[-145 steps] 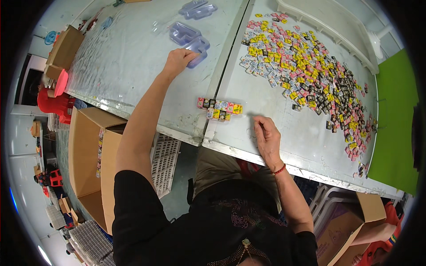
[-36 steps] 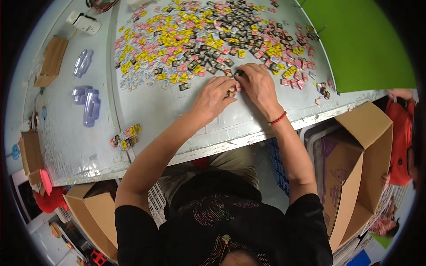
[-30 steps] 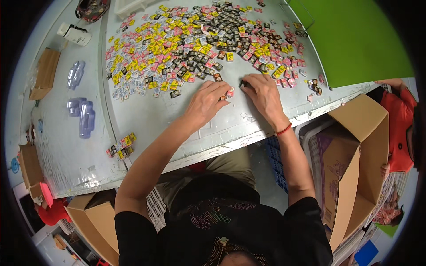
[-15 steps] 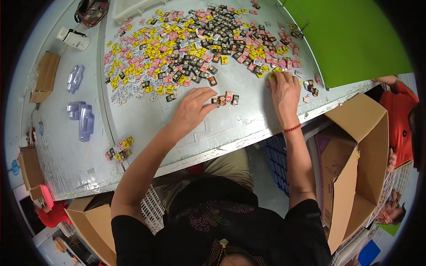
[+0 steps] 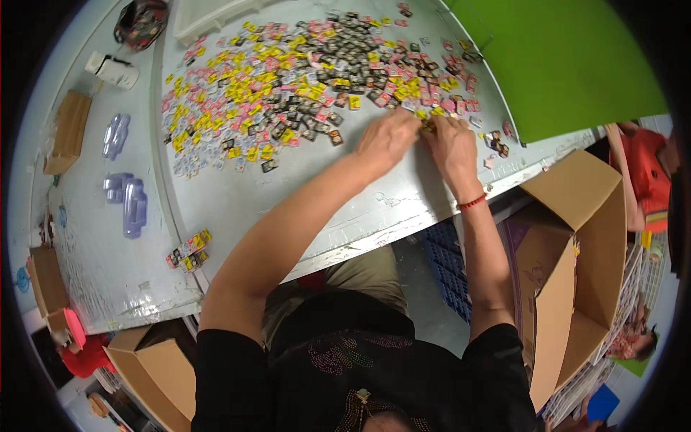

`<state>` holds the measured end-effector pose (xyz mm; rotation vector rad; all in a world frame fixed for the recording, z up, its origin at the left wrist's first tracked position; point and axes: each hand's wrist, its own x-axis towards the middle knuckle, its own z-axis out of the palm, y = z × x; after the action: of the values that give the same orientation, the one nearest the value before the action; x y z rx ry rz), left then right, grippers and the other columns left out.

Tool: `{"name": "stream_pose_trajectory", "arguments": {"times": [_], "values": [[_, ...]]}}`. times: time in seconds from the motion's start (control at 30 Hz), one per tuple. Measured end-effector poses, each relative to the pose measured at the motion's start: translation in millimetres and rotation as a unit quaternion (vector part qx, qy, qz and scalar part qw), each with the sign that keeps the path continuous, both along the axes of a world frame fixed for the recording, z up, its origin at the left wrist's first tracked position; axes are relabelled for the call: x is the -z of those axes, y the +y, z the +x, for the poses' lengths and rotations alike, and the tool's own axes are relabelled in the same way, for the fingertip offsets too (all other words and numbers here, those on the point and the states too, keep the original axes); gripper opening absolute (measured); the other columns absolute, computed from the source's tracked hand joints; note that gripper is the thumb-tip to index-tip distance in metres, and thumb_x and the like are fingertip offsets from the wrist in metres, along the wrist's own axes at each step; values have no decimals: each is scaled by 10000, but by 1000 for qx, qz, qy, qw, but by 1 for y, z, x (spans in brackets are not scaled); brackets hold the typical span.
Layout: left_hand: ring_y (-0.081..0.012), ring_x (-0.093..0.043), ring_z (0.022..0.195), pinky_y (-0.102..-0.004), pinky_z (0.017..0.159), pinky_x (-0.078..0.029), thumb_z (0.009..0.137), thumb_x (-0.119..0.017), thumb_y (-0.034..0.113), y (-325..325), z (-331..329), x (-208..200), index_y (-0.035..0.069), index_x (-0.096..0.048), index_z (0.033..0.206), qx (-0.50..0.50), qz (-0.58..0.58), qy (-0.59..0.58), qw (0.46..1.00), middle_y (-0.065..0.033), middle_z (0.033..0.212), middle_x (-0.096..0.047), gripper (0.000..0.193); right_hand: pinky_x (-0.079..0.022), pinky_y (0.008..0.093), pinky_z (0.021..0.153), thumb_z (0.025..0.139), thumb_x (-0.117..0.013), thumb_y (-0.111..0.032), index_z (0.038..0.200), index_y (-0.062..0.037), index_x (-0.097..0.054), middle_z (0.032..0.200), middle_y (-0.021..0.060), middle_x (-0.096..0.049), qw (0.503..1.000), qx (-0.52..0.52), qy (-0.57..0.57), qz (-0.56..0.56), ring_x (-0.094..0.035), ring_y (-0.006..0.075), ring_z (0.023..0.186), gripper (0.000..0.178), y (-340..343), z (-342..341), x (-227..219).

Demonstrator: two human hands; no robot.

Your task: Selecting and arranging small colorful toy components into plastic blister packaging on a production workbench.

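Observation:
My left hand and my right hand are close together at the near right edge of a large spread of small packets. The fingers of both hands are curled inward and closed, their tips almost touching. Small dark and yellow bits show between the fingertips, but what each hand holds is too small and blurred to make out. The packets are little flat rectangles in yellow, pink, black and pale blue. A red beaded bracelet circles my right wrist.
A small stack of packets lies at the table's left seam. Clear plastic trays, a white bottle and a cardboard box stand beyond it. An open carton is at my right, below a green panel. Another person in red is at right.
My left hand has moved right and away from me to meet my right hand. The short row of packets beside it no longer shows. My right hand stays almost in place, fingers curled.

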<state>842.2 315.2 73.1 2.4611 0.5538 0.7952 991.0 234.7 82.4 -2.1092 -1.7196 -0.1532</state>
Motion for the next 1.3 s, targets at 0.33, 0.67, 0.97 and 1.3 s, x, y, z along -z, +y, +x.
{"name": "stream_pose_trajectory", "arguments": {"times": [0.33, 0.67, 0.97, 1.3], "values": [[-323, -596, 956, -413, 829, -484, 747, -691, 11, 22, 10, 11, 8, -643, 977, -50, 88, 22, 995, -127, 1005, -634, 235, -427, 423, 826, 785, -682, -149, 870, -51, -615, 896, 121, -664, 998, 36, -27, 32, -619, 299, 894, 145, 7, -25, 9], [-272, -624, 980, -351, 827, -505, 811, -710, 82, 8, -137, -30, 47, -626, 1055, 12, -55, 44, 997, -109, 1089, -644, 260, -487, 381, 773, 768, -726, -41, 1007, -32, -647, 959, 102, -678, 978, -155, 134, 32, -626, 289, 865, 253, -46, -47, -11], [-297, -569, 1072, -386, 901, -468, 796, -719, 113, -14, -156, -16, 50, -602, 1122, -26, -85, 110, 990, -111, 1135, -626, 351, -484, 381, 818, 764, -730, -48, 1087, -22, -621, 1007, 109, -672, 972, -189, 134, 27, -623, 280, 900, 342, -36, -73, -3], [-310, -561, 1073, -383, 909, -471, 771, -741, 144, -10, -142, 1, 54, -593, 1189, -17, -56, 28, 998, -111, 1166, -622, 453, -418, 439, 992, 801, -714, -96, 1234, -5, -553, 1240, 168, -574, 962, -237, 124, 57, -511, 356, 1194, 471, -20, -95, 6]]}}
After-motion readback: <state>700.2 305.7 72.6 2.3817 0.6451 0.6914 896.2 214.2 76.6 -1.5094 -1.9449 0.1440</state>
